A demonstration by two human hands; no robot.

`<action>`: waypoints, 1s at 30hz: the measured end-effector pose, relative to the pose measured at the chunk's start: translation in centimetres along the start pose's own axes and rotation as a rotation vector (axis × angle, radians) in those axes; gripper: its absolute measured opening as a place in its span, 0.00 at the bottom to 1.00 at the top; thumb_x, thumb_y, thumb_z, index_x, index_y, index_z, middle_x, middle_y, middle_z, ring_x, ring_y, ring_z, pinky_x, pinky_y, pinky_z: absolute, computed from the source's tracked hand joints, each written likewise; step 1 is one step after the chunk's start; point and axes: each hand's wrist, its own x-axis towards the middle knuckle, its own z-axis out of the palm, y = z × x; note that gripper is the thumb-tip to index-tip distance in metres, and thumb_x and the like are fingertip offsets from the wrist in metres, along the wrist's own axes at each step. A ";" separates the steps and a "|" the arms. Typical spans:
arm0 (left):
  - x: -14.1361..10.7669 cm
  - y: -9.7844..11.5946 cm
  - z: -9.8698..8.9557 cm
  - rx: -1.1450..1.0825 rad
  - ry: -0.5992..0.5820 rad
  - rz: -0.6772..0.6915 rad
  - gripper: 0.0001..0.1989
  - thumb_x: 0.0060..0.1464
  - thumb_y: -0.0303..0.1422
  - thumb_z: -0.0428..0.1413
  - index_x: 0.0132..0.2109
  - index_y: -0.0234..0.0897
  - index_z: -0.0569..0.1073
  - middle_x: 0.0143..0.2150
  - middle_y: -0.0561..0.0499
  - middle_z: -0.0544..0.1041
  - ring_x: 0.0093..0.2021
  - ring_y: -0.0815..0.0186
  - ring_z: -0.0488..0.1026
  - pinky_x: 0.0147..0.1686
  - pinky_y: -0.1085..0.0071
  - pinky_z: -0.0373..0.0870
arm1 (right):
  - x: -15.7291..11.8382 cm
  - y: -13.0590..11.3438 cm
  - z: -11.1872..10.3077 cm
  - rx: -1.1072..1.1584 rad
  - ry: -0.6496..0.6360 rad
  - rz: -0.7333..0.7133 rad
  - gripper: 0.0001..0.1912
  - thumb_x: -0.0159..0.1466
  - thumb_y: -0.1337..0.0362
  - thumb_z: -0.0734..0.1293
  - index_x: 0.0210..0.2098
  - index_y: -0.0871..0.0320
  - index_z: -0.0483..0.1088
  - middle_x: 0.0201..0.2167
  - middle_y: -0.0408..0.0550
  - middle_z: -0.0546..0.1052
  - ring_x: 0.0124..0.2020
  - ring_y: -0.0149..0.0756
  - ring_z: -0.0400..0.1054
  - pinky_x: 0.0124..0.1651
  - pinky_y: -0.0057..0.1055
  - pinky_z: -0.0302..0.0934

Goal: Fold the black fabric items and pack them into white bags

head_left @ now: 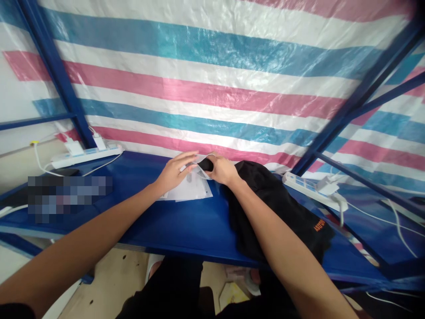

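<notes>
Above the blue table, a clear plastic bag (201,171) is held with its mouth spread between my two hands. My left hand (175,172) has its fingers and thumb on the bag's left edge. My right hand (223,168) closes on the bag's right side and on a small black object (206,164) in its opening; that object's kind cannot be made out. Flat white plastic bags or sheets (191,190) lie on the table below. Beside my right forearm rests a crumpled black garment (279,199) with orange lettering.
The blue metal table (186,230) has blue posts at both sides. White power strips with plugs and cables lie at the left (88,156) and right (308,190). A striped plastic sheet (212,88) hangs behind. A dark item (63,199), partly blurred, lies at left.
</notes>
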 end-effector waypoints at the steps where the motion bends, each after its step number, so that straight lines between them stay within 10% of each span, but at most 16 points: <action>1: 0.0 -0.1 0.1 -0.008 0.077 -0.025 0.27 0.73 0.45 0.59 0.74 0.49 0.71 0.76 0.44 0.69 0.74 0.50 0.69 0.72 0.49 0.69 | 0.1 -0.1 -0.1 0.061 0.050 0.018 0.25 0.65 0.53 0.78 0.58 0.55 0.78 0.58 0.60 0.81 0.53 0.60 0.79 0.54 0.49 0.74; 5: 0.1 -1.2 0.5 -0.251 0.247 -0.240 0.45 0.67 0.52 0.64 0.81 0.50 0.55 0.82 0.40 0.57 0.80 0.46 0.58 0.73 0.45 0.66 | 0.3 -0.3 -0.7 0.554 0.160 0.063 0.26 0.59 0.55 0.80 0.54 0.57 0.80 0.52 0.55 0.85 0.51 0.54 0.80 0.55 0.46 0.74; 11: -0.1 -2.0 1.4 -0.642 0.112 -0.537 0.32 0.67 0.61 0.58 0.53 0.35 0.83 0.49 0.41 0.86 0.49 0.51 0.83 0.51 0.58 0.81 | 0.2 -2.0 0.0 1.025 0.050 0.148 0.19 0.59 0.54 0.81 0.47 0.56 0.85 0.45 0.49 0.87 0.45 0.49 0.81 0.50 0.42 0.74; 17: 0.3 -2.5 0.5 -0.436 0.381 -0.511 0.26 0.64 0.57 0.63 0.33 0.39 0.76 0.27 0.54 0.72 0.30 0.65 0.70 0.31 0.70 0.67 | 0.6 -2.9 1.0 1.343 0.078 0.233 0.19 0.58 0.54 0.83 0.46 0.54 0.86 0.45 0.48 0.87 0.46 0.44 0.81 0.53 0.40 0.74; 30: 0.9 -3.1 1.0 -0.545 0.543 -0.568 0.30 0.64 0.55 0.65 0.28 0.41 0.60 0.25 0.58 0.56 0.26 0.69 0.56 0.26 0.70 0.54 | 1.3 -4.2 2.2 1.456 0.543 0.359 0.16 0.64 0.51 0.74 0.46 0.54 0.79 0.49 0.50 0.86 0.56 0.48 0.80 0.60 0.44 0.74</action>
